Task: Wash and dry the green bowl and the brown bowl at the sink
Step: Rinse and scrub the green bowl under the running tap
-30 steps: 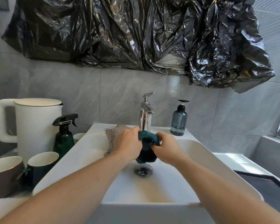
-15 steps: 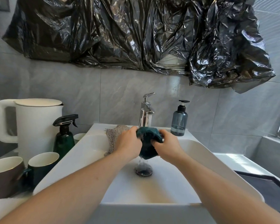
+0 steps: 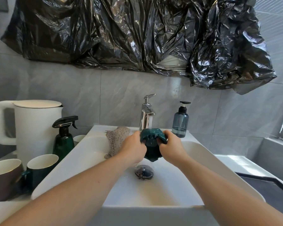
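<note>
Grey tiled wall, black plastic sheet hung above a white sink [image 3: 219, 168]. Faucet [image 3: 146, 115] running. Both hands over the basin under the stream: left hand [image 3: 132, 150] and right hand [image 3: 171, 148] each clamped on a dark teal cloth [image 3: 151, 144], wringing or rinsing it above the drain [image 3: 144, 172]. Green bowl [image 3: 39, 170] and brown bowl [image 3: 3, 178] sit on the tabletop off the sink's left edge, touching each other, not in the water. Judgement: task early, cloth prep only; both bowls left to wash and dry. Patterned cloth [image 3: 117, 141] draped over the sink's back-left rim.
</note>
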`<act>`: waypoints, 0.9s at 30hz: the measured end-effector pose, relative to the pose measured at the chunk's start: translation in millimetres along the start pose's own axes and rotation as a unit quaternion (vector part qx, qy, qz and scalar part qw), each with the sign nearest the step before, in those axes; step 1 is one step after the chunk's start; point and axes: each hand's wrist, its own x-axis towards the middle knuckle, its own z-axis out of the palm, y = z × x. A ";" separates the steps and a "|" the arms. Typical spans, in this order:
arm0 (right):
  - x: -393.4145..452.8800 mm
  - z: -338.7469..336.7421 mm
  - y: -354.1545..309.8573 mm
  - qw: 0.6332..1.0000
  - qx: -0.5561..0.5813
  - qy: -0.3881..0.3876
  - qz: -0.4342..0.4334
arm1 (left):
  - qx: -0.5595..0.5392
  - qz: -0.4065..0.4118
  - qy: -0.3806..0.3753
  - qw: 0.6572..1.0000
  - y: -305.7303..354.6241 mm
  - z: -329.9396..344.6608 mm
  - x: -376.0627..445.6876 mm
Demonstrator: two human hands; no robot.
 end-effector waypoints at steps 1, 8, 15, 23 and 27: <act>-0.4 1.6 -0.7 1.000 0.002 -0.014 0.001 | 0.002 -0.004 0.016 1.000 0.8 -1.7 0.6; -1.4 8.1 -0.4 0.997 -0.045 -0.052 -0.030 | 0.167 0.071 0.097 0.979 3.6 -16.8 -4.1; -2.8 2.5 -1.1 0.996 -0.083 -0.030 0.002 | 0.082 0.053 0.025 0.995 2.4 -8.7 -1.2; -5.0 -0.1 -5.5 0.998 0.004 -0.052 0.043 | 0.014 0.010 0.016 1.000 -3.1 -7.9 1.6; -9.1 4.6 -10.2 0.996 0.013 -0.088 0.014 | 0.023 -0.003 0.051 0.998 -3.9 -11.8 3.1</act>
